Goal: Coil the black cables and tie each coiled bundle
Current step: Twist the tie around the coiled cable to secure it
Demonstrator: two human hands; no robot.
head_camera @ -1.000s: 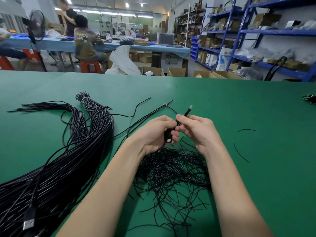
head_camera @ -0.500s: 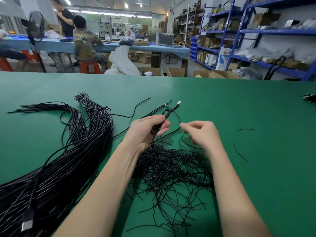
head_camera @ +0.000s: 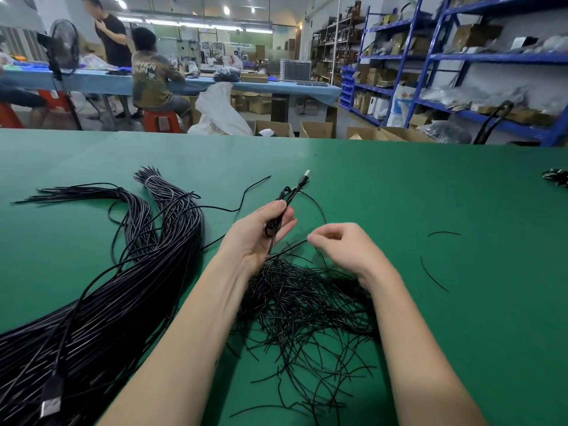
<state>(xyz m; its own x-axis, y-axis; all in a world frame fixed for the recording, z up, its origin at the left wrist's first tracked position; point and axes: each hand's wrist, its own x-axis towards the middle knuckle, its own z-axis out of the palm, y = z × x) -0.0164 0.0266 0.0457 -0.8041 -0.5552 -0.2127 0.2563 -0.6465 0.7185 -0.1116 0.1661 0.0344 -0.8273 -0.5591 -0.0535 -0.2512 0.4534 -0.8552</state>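
My left hand [head_camera: 256, 235] grips a small coiled black cable [head_camera: 278, 218] above the green table [head_camera: 399, 195]; the cable's USB plug [head_camera: 304, 176] points up and away. My right hand [head_camera: 344, 247] hovers just right of it, fingertips pinched at a thin black tie wire [head_camera: 295, 245] that runs toward the pile. A tangled pile of thin black tie wires [head_camera: 301, 309] lies under both wrists. A thick heap of uncoiled black cables [head_camera: 101, 296] stretches along the left side, with a USB plug [head_camera: 50, 405] at the bottom left.
Two loose tie wires [head_camera: 433, 276] lie on the table to the right, and a small dark bundle [head_camera: 556, 176] sits at the right edge. Beyond the table are cardboard boxes, blue shelving [head_camera: 430, 56] and people at a blue bench.
My hands have come apart: the left one lifted the coil up and left, the right one let go of it and moved down to pinch a tie wire.
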